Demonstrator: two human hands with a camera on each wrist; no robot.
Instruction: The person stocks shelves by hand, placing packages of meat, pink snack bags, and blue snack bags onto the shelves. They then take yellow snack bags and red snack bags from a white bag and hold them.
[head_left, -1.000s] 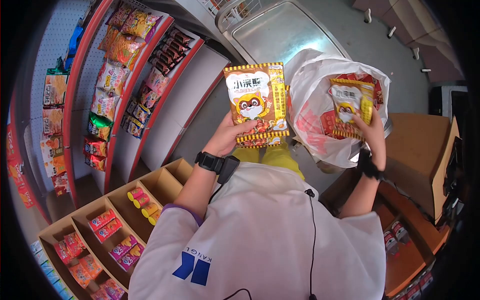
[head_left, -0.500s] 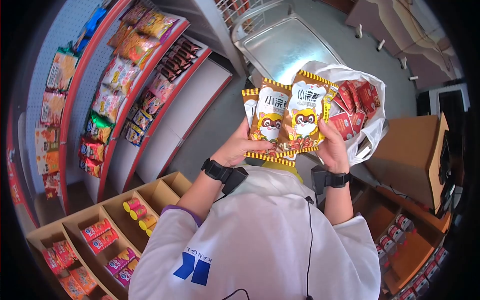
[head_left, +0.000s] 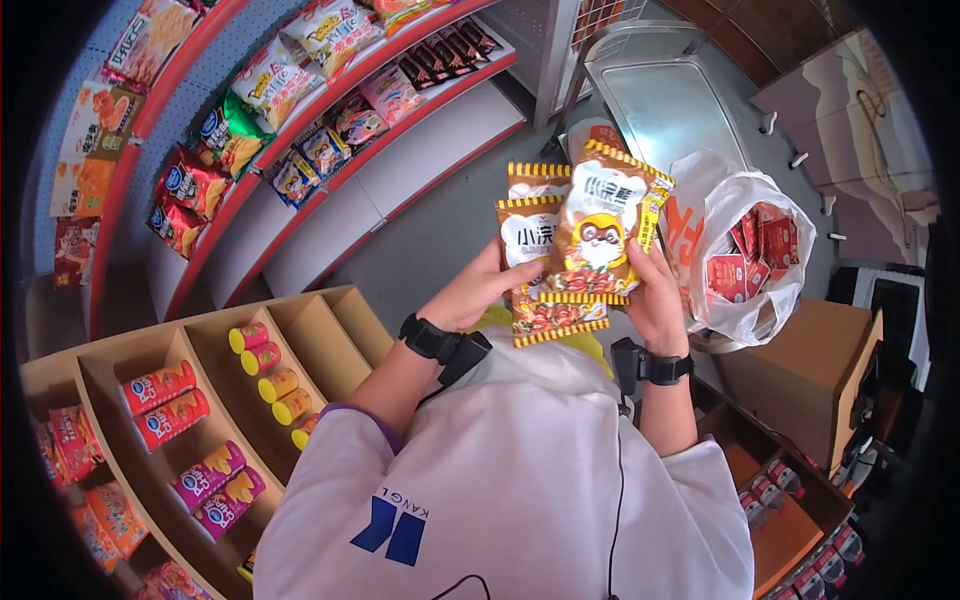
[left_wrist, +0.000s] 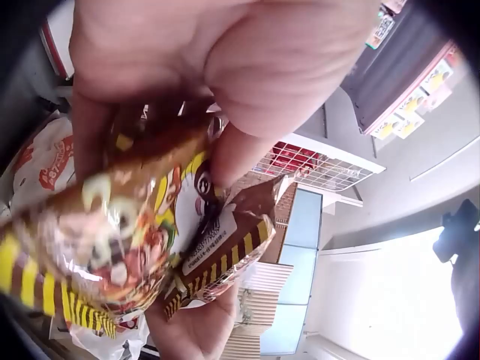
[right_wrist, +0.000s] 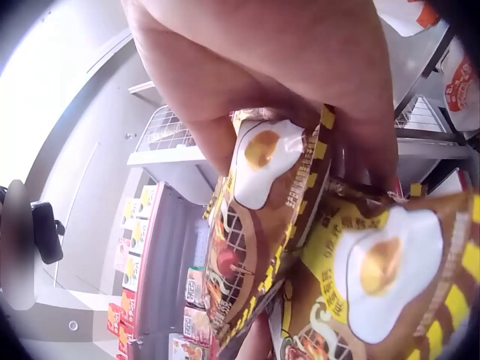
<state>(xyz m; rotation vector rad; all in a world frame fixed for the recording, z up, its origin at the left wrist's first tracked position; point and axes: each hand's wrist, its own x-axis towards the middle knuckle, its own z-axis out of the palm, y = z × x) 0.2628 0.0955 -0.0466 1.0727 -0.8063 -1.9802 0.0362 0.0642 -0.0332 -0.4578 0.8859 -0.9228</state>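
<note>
Several brown snack packets with yellow-striped edges are held in front of the body in the head view. My left hand [head_left: 472, 290] grips the left packets [head_left: 530, 232], its thumb across their front. At their right side my right hand [head_left: 657, 300] holds another packet [head_left: 600, 225], which overlaps the others. The left wrist view shows the left thumb pressed on a packet [left_wrist: 127, 232], with the other hand below. In the right wrist view, packets with a fried-egg print [right_wrist: 259, 172] hang from the right fingers.
A white plastic bag [head_left: 745, 320] with red packets stands at the right, beside a cardboard box [head_left: 800, 370] and a metal cart [head_left: 670, 110]. Red-edged snack shelves [head_left: 430, 160] rise at the left. Below them is a cardboard compartment tray [head_left: 235, 400] with canisters.
The right hand has come from the white bag with its packet to the left hand's packets. The view has since turned, with shelves and tray appearing closer and the bag farther right.
</note>
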